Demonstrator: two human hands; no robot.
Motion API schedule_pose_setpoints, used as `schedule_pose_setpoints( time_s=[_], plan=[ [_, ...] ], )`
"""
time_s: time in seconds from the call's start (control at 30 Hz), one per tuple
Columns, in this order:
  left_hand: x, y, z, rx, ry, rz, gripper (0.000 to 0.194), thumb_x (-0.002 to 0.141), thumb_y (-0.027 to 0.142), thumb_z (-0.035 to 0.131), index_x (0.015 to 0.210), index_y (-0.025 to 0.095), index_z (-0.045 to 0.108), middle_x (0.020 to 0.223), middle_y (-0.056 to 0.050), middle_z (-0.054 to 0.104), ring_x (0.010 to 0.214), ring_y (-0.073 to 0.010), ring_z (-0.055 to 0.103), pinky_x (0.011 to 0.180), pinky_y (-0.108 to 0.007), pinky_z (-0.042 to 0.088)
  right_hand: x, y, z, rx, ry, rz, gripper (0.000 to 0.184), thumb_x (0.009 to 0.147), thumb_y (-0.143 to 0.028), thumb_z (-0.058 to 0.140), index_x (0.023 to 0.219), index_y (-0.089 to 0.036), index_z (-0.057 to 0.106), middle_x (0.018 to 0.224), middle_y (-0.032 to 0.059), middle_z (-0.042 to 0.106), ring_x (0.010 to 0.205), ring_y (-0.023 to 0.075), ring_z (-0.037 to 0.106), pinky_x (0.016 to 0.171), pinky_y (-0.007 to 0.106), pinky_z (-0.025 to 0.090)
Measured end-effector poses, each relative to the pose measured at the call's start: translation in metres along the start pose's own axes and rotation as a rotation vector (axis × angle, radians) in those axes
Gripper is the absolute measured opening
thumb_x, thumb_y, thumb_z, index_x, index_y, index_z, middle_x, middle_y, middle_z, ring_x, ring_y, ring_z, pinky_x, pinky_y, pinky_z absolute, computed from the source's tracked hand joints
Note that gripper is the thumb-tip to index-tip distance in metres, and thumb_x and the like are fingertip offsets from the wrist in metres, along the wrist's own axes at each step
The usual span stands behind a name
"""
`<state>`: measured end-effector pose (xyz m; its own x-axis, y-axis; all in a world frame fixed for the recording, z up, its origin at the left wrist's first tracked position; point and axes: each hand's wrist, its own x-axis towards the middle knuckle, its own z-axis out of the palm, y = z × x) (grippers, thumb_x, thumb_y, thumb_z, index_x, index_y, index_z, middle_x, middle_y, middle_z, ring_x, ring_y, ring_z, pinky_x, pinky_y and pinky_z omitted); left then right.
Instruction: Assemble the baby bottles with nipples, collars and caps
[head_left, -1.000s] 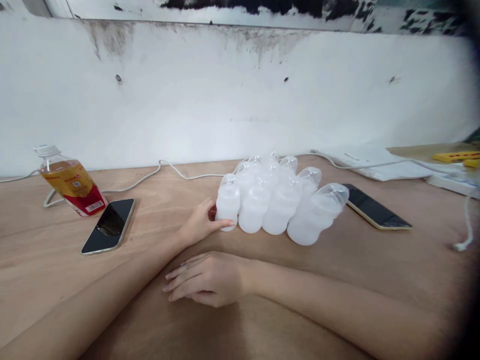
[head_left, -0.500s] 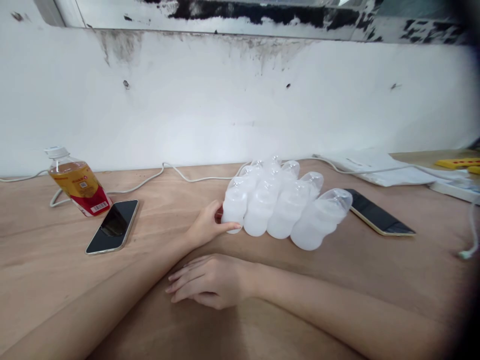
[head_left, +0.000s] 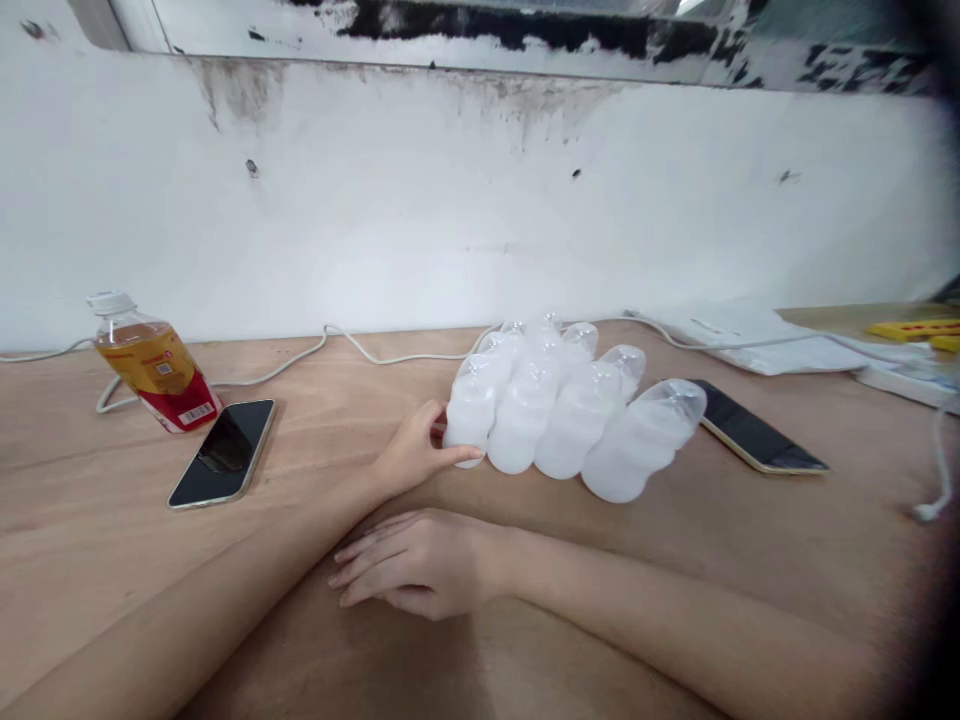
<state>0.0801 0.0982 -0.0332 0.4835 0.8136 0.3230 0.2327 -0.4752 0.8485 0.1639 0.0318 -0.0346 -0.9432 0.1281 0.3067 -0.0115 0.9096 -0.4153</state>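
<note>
Several frosted white baby bottles (head_left: pixel 517 430) with clear domed caps stand in close rows on the wooden table (head_left: pixel 315 400). My left hand (head_left: pixel 424 450) grips the bottle at the front left corner (head_left: pixel 471 415), its thumb across the front low down; the other fingers go behind and are partly hidden. My right hand (head_left: pixel 420 560) lies palm down on the wood beside my left forearm, holding nothing, fingers stretched out to the left. The front right bottle (head_left: pixel 637 440) appears tilted towards the right in this wide view.
A drink bottle (head_left: pixel 157 370) with a red and yellow label and a phone (head_left: pixel 223 455) are on the left. Another phone (head_left: pixel 757 430) lies right of the bottles. A white cable (head_left: pixel 390 358) runs along the wall. White plastic sheeting (head_left: pixel 765 340) lies back right.
</note>
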Motion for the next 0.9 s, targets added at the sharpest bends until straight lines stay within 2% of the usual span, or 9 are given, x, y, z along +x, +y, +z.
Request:
schedule_pose_setpoints(
  time_s=[0.13, 0.23, 0.33, 0.4, 0.5, 0.63, 0.9],
  plan=[
    [-0.011, 0.002, -0.004, 0.126, 0.064, -0.011, 0.064, 0.063, 0.043, 0.067, 0.114, 0.016, 0.04, 0.113, -0.01, 0.051, 0.096, -0.0231, 0.054, 0.081, -0.037, 0.045, -0.006, -0.006, -0.006, -0.018, -0.033, 0.043, 0.032, 0.086, -0.014, 0.033, 0.109, -0.009, 0.055, 0.119, 0.004, 0.054, 0.119, 0.0053, 0.036, 0.102, 0.018, 0.023],
    [-0.038, -0.001, -0.024, 0.387, 0.056, -0.043, 0.059, 0.075, 0.046, 0.053, 0.122, 0.017, 0.034, 0.125, -0.01, 0.044, 0.115, -0.0234, 0.042, 0.096, -0.039, 0.035, -0.019, -0.013, -0.017, -0.089, -0.043, 0.202, 0.038, 0.087, -0.026, 0.036, 0.122, -0.015, 0.045, 0.13, 0.0023, 0.043, 0.125, 0.0098, 0.028, 0.107, 0.028, 0.013],
    [-0.079, 0.0, -0.056, 0.662, -0.12, -0.091, 0.052, 0.086, 0.042, 0.032, 0.132, 0.018, 0.022, 0.137, -0.007, 0.03, 0.125, -0.0195, 0.029, 0.103, -0.038, 0.026, -0.033, -0.018, -0.026, -0.146, -0.083, 0.336, 0.044, 0.088, -0.033, 0.033, 0.13, -0.019, 0.034, 0.137, 0.0004, 0.031, 0.129, 0.0127, 0.017, 0.108, 0.033, 0.01],
    [-0.103, 0.006, -0.074, 0.824, -0.289, -0.085, 0.053, 0.087, 0.042, 0.03, 0.134, 0.023, 0.018, 0.141, -0.003, 0.022, 0.128, -0.0197, 0.022, 0.106, -0.04, 0.02, -0.04, -0.019, -0.028, -0.179, -0.1, 0.403, 0.045, 0.089, -0.034, 0.03, 0.131, -0.021, 0.031, 0.14, -0.0004, 0.024, 0.13, 0.0132, 0.012, 0.108, 0.034, 0.01],
    [-0.126, 0.019, -0.088, 0.97, -0.38, -0.078, 0.057, 0.087, 0.044, 0.029, 0.136, 0.026, 0.006, 0.143, 0.0, 0.012, 0.13, -0.0216, 0.015, 0.106, -0.042, 0.017, -0.043, -0.019, -0.027, -0.22, -0.097, 0.495, 0.045, 0.089, -0.037, 0.027, 0.133, -0.024, 0.028, 0.141, 0.0, 0.02, 0.131, 0.0149, 0.009, 0.108, 0.037, 0.009],
    [-0.13, 0.029, -0.089, 1.01, -0.431, -0.059, 0.059, 0.087, 0.045, 0.028, 0.135, 0.025, 0.001, 0.143, 0.0, 0.007, 0.131, -0.0221, 0.011, 0.106, -0.042, 0.017, -0.042, -0.018, -0.026, -0.229, -0.102, 0.523, 0.046, 0.089, -0.038, 0.027, 0.133, -0.024, 0.027, 0.142, 0.0004, 0.018, 0.131, 0.0159, 0.008, 0.108, 0.039, 0.009],
    [-0.13, 0.021, -0.088, 1.034, -0.405, -0.047, 0.058, 0.087, 0.047, 0.026, 0.135, 0.026, 0.002, 0.143, 0.0, 0.007, 0.131, -0.0212, 0.011, 0.105, -0.042, 0.019, -0.042, -0.014, -0.026, -0.225, -0.116, 0.512, 0.046, 0.089, -0.039, 0.028, 0.132, -0.024, 0.03, 0.142, -0.0005, 0.018, 0.131, 0.0153, 0.008, 0.108, 0.038, 0.009]
  ],
)
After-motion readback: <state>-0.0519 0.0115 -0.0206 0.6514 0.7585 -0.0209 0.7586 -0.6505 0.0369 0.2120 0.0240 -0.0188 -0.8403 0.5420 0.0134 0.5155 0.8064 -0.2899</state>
